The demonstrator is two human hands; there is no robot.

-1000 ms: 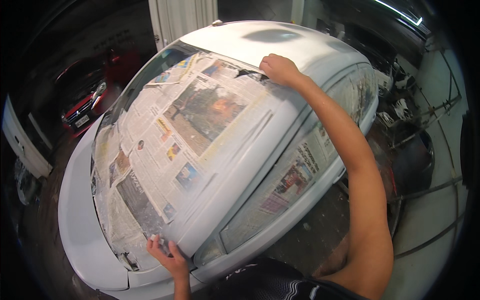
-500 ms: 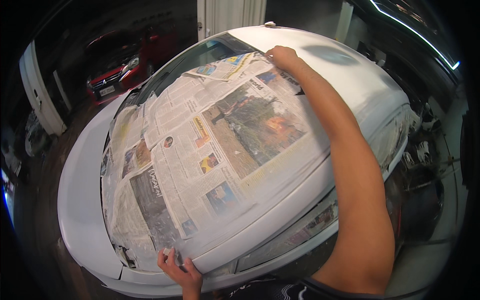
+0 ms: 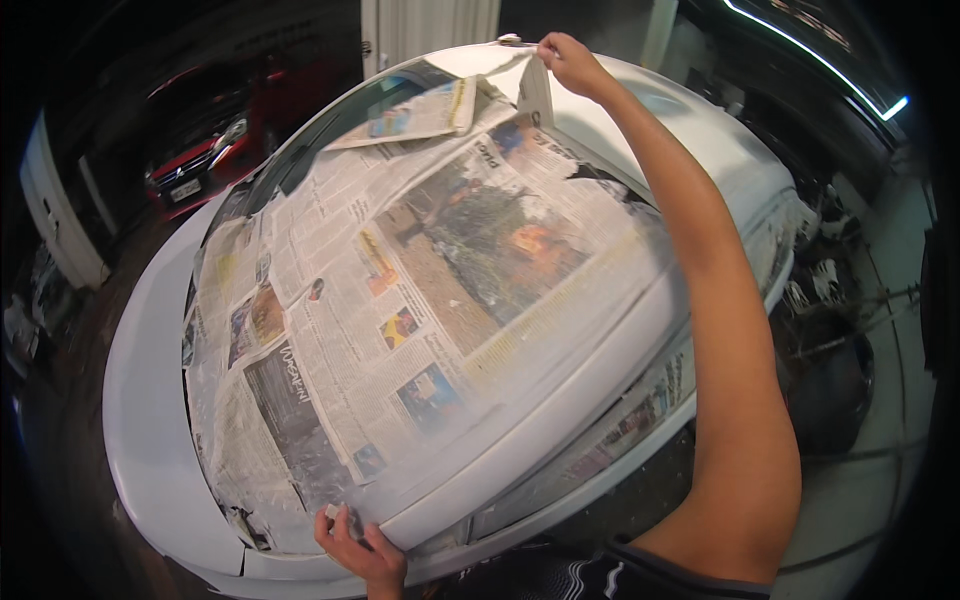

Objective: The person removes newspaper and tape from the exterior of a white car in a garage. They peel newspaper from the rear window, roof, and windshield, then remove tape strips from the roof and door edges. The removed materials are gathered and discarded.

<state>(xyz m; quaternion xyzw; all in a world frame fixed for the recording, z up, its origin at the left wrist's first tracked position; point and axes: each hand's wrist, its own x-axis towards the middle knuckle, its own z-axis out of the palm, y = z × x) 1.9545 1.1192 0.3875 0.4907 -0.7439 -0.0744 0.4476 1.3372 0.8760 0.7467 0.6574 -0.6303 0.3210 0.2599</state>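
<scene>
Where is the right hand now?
In the head view, the right hand is at top, right of centre, holding a lifted flap by the white roof.

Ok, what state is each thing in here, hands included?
Right hand: closed, pinching a lifted strip
Lifted strip: raised off the car
Left hand: fingers curled on a small pale wad
Windshield newspaper: mostly spread out, upper edge partly folded
Side-window newspaper: covering glass
Ceiling light: lit
</scene>
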